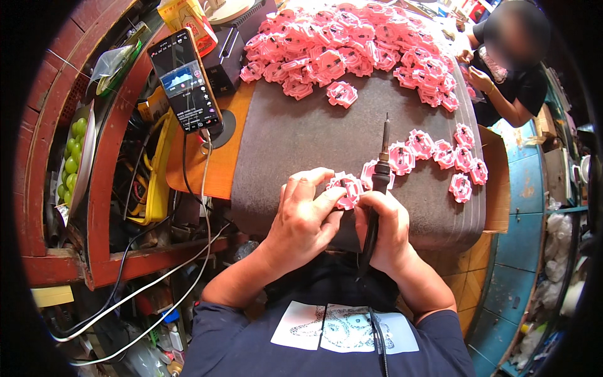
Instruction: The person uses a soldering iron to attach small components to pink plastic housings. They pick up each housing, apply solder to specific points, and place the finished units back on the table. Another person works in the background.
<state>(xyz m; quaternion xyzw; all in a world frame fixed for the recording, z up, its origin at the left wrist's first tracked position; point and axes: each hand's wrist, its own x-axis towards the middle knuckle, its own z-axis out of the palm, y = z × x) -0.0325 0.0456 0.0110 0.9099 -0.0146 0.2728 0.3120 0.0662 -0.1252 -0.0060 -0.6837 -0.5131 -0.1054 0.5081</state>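
Observation:
My left hand is closed, its thumb and fingers pinching a small pink plastic part near the front of the dark mat. In my right hand is a soldering iron with a black handle, its thin metal tip pointing away from me. The right fingertips also come up against the right side of the pink part. Just behind the iron lies another pink part, partly covered by it. Several more, such as a pink part, trail off to the right.
A large heap of pink parts covers the far side of the mat. A phone stands at the left on an orange board, with cables hanging. Across the right corner sits another person. A cardboard box adjoins the right edge.

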